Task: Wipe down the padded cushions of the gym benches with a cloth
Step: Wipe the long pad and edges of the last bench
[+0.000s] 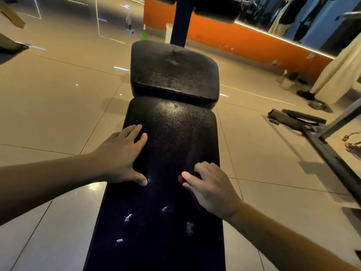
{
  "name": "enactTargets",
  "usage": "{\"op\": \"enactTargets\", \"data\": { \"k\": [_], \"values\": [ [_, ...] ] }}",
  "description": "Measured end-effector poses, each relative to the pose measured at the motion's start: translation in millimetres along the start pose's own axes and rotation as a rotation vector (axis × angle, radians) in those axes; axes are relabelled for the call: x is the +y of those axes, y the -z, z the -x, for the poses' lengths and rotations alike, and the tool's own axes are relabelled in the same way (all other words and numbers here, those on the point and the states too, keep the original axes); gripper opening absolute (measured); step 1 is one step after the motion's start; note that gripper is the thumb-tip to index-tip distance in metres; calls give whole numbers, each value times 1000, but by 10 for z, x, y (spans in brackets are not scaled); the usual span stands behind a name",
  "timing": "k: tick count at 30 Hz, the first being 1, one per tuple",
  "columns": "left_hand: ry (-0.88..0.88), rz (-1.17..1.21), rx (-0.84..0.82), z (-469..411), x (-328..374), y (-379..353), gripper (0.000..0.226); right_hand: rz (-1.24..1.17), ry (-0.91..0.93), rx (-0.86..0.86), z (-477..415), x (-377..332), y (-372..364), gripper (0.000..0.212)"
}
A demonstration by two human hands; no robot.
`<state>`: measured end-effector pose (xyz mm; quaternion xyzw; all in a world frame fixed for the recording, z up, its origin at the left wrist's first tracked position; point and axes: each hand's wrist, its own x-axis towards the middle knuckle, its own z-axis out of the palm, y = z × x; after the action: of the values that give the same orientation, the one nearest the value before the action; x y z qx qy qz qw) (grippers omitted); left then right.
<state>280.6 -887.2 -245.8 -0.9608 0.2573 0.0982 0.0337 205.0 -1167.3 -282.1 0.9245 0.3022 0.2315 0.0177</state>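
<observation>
Along the middle of the long cushion [170,145] both hands rest on the black vinyl, with the smaller cushion [173,73] just beyond its far end. The left hand [121,153] lies flat at the left edge, fingers straight and spread, holding nothing. The right hand [211,188] sits bent-fingered near the centre. A dark red patch [180,179] shows under its thumb, possibly the cloth, but I cannot tell whether the hand grips it. Pale smears [128,218] mark the cushion's near part. Around the bench are glossy tiled floor [58,98] and an orange wall [234,40]. My worry is that a small, bunched cloth covers little per stroke, so the smears or edges could be missed — and damp vinyl may let the bracing palm slip.
</observation>
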Motion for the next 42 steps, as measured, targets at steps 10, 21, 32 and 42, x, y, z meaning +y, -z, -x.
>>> {"op": "enactTargets", "data": {
  "k": [10,21,32,42],
  "values": [
    [11,-3,14,5,8,0,136,-19,-486,174,-530,65,-132,21],
    [3,21,16,15,30,18,136,170,-378,148,-873,743,-171,29],
    [2,9,20,14,42,43,137,-46,269,-163,160,-389,168,29],
    [30,24,19,21,70,66,138,-19,-403,108,-427,-228,-67,21]
  ]
}}
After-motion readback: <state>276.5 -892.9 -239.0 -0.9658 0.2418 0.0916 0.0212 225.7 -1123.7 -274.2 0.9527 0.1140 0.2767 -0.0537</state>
